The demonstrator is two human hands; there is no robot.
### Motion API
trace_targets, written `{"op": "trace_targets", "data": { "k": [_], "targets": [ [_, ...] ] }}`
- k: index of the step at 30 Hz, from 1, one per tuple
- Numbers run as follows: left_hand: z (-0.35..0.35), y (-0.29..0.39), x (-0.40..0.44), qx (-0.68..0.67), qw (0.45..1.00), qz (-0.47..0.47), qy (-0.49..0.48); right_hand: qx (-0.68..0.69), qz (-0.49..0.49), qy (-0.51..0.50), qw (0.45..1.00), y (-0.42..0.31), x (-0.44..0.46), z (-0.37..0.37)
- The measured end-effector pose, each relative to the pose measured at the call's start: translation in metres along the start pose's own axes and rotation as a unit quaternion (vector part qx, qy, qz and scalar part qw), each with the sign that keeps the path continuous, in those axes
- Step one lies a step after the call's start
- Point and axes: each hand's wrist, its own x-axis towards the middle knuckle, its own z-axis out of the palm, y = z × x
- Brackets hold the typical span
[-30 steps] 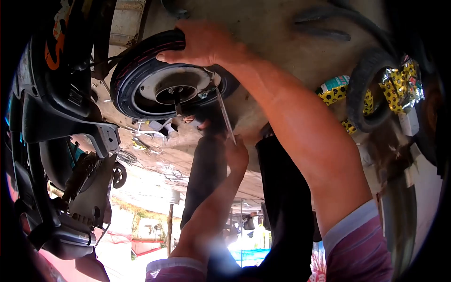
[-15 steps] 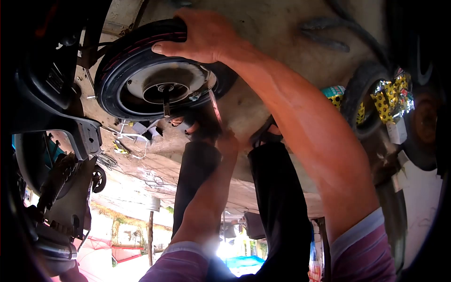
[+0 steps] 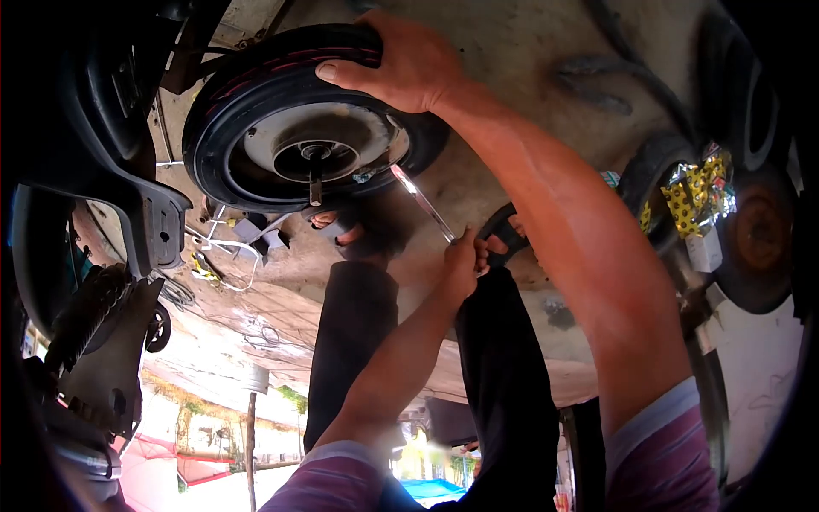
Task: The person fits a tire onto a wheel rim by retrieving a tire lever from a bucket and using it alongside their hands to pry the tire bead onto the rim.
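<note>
A black scooter wheel with its tyre (image 3: 209, 141) leans toward me at the upper left, its grey hub (image 3: 290, 128) and a short axle facing me. My right hand (image 3: 414, 64) is closed over the tyre's upper right edge, thumb on the sidewall and fingers over the tread, partly hidden. Lower down, my left hand (image 3: 463, 263) is wrapped around the end of a shiny metal tyre lever (image 3: 424, 205). The lever slants up to the left, and its far tip is at the lower right rim edge; whether it sits under the bead I cannot tell.
Dark scooter bodywork (image 3: 158, 222) stands close on the left. White cord (image 3: 243, 247) and scraps lie on the floor below the wheel. My sandalled feet are near the wheel. At right are a loose tyre (image 3: 648, 171), yellow dotted packaging (image 3: 695, 200) and another wheel (image 3: 759, 239).
My left hand has moved right and up, its lever now slanting more and showing more length. The wheel and my right hand appear slightly farther right in view.
</note>
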Motion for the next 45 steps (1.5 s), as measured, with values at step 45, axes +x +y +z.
{"op": "trace_targets", "data": {
  "k": [45],
  "targets": [
    [-0.141, 0.126, -0.162, 0.573, 0.722, 0.365, 0.13, -0.042, 0.073, -0.015, 0.996, -0.043, -0.005, -0.024]
  ]
}}
